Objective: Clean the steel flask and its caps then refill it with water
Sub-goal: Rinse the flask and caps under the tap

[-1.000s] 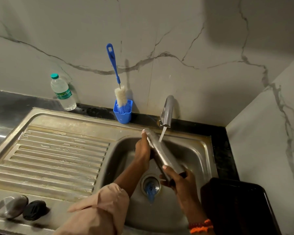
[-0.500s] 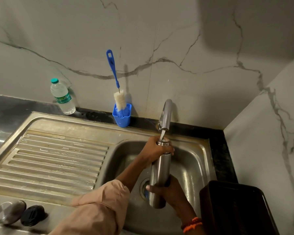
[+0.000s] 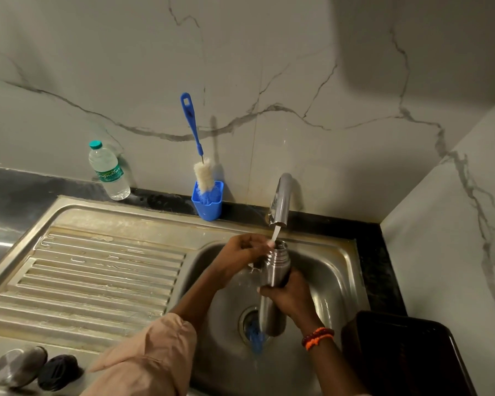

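Steel cap [image 3: 18, 365] and black cap [image 3: 58, 372]: lying side by side, touching, on the near left corner of the sink's drainboard [image 3: 97, 270]

Plastic water bottle [image 3: 109, 171]: standing upright on the dark tabletop [image 3: 26, 187], far left, against the marble wall

Blue cup [image 3: 207, 202]: standing on the tabletop at the far edge of the sink, holding a bottle brush [image 3: 196, 144] that is leaning, handle up, against the wall

Left hand [image 3: 242, 258]: reaching over the sink basin [image 3: 335, 281], fingers loosely curled just beside the flask's neck; a fingertip is sitting at the water stream; whether they are gripping the neck cannot be told

Steel flask [image 3: 273, 284]: being held upright over the basin, open mouth directly under the tap [image 3: 280, 201], a thin stream of water [image 3: 275, 235] running into it; base hanging above the drain [image 3: 250, 321]

Right hand [image 3: 290, 297]: fingers wrapping round the flask's middle, clamping it; orange bead bracelet [image 3: 317, 337] on the wrist

Dark tray [image 3: 406, 355]: sitting at the near right, beside the basin
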